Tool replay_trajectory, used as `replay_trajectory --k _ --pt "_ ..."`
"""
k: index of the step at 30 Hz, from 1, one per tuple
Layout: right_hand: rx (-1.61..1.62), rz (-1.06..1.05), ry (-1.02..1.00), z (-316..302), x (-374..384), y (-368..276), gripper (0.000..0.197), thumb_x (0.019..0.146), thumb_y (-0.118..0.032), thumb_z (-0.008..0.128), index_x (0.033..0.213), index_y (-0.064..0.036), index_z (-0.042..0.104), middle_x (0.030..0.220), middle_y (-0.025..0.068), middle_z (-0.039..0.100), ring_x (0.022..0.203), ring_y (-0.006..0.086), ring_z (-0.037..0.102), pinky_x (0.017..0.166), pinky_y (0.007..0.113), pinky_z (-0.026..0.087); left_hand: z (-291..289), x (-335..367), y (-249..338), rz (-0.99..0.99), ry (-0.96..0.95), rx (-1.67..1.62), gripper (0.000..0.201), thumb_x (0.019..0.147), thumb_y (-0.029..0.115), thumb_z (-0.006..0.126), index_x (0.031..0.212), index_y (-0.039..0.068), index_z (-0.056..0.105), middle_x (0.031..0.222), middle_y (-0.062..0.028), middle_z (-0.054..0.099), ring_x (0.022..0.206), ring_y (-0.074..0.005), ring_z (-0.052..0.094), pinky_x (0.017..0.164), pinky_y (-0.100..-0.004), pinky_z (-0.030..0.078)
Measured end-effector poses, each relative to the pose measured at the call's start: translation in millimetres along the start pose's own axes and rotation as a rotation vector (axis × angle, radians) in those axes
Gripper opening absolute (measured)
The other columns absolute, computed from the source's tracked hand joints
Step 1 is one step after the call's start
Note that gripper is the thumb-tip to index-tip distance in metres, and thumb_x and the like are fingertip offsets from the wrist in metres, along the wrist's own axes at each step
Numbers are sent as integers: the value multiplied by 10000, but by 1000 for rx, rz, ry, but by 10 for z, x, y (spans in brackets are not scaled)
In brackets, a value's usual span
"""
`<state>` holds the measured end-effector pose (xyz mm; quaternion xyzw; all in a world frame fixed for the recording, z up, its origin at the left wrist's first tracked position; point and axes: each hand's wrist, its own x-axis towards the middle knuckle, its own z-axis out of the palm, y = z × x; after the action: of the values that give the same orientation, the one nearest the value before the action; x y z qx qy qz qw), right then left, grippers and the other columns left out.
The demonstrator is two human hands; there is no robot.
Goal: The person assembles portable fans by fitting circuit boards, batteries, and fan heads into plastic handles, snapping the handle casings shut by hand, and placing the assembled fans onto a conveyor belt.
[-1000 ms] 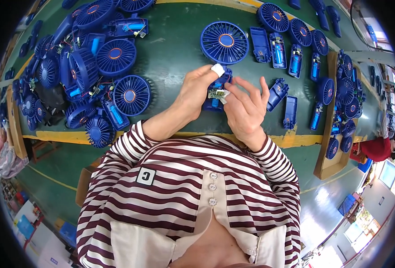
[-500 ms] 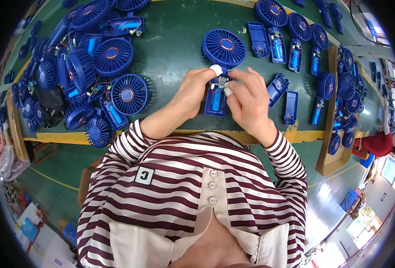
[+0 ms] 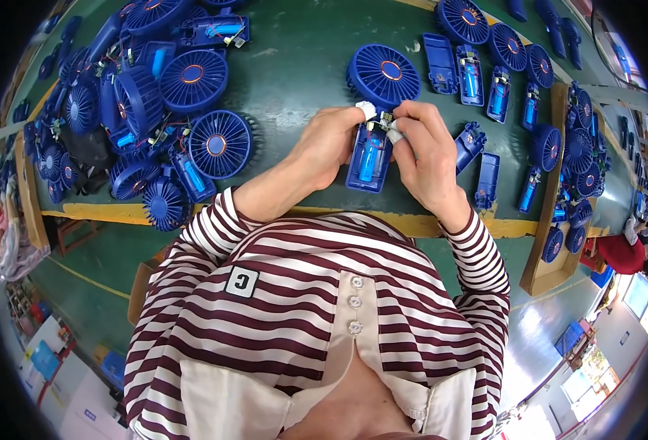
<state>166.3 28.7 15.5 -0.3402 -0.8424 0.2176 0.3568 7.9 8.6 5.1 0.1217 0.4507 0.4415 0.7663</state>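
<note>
A blue handheld fan (image 3: 384, 72) lies on the green table in front of me, its round grille pointing away. Its handle shell (image 3: 353, 176) is uncovered and shows a light-blue battery cell (image 3: 370, 160) and thin wires. My left hand (image 3: 325, 147), with a white wrap on its thumb tip, grips the fan at the neck from the left. From the right, my right hand (image 3: 428, 147) is closed with its fingertips pinched at a small circuit board (image 3: 385, 119) at the top of the handle. A white wrap covers one of its fingertips too. The fingers partly hide the board.
Piled at left are several blue fans (image 3: 194, 79) with loose wires. To the right lie handle covers (image 3: 487, 180), a handle part (image 3: 469, 145) and several opened fans (image 3: 470, 73). A cardboard box (image 3: 540, 264) of fans stands at the right edge. The table's yellow front edge (image 3: 302, 218) runs before me.
The whole view has shifted a little, so the table things sit further right. My right fingers have drawn closer together at the circuit board. My left hand keeps its grip.
</note>
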Motion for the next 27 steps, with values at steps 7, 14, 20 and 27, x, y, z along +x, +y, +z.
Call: replay_trajectory --k 7,14,20,27 --pt "-108 -56 -60 -6 13 -38 210 632 127 530 836 79 529 943 169 522 829 309 538 709 338 459 -33 25 -35 11 -3 3 196 846 166 438 848 11 558 737 -57 578 598 -121 566 499 -269 471" --pt "-155 -128 -62 31 2 -15 256 585 111 561 836 77 524 941 160 508 776 307 509 660 351 450 9 -23 -5 -11 26 1 199 848 161 427 834 13 559 720 -55 569 548 -123 543 480 -263 451" --pt "-273 -189 -123 31 -4 -20 250 594 47 552 841 78 529 974 155 501 775 288 498 655 339 449 -70 7 -50 -14 -16 25 209 850 169 423 844 15 564 740 -54 576 640 -133 573 549 -266 466" --pt "-342 -201 -249 24 30 -63 210 623 -13 536 815 73 529 999 148 482 840 267 481 690 343 434 -98 -43 -21 -34 -50 150 207 833 190 508 896 12 594 791 -39 591 684 -101 561 604 -245 457"
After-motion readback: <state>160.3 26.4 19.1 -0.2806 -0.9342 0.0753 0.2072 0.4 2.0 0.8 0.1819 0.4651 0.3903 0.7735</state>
